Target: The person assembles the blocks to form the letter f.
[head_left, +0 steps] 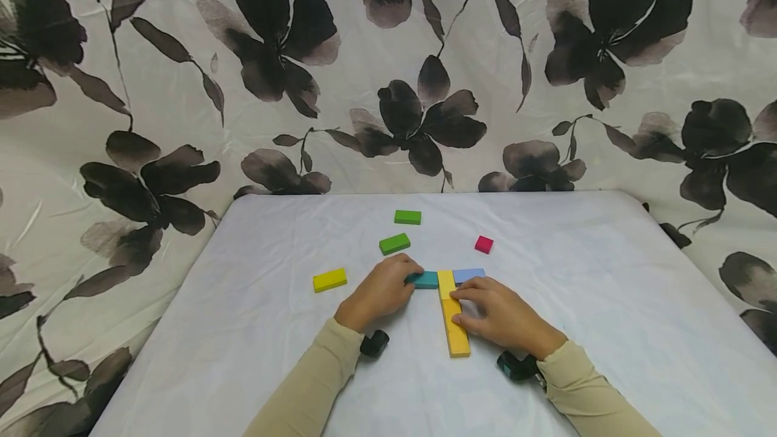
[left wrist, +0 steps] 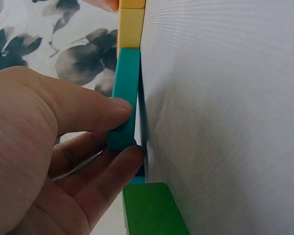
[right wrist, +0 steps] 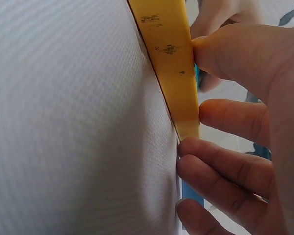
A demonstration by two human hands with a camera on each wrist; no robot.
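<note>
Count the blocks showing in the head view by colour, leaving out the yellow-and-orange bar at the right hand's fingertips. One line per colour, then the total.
Green blocks: 2
Yellow block: 1
Red block: 1
Teal block: 1
Blue block: 1
Total: 6

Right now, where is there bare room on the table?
The table is bare between the red block and right edge, and between the leftmost yellow block and left edge. It's crowded between left hand and right hand, around the light yellow block.
</note>
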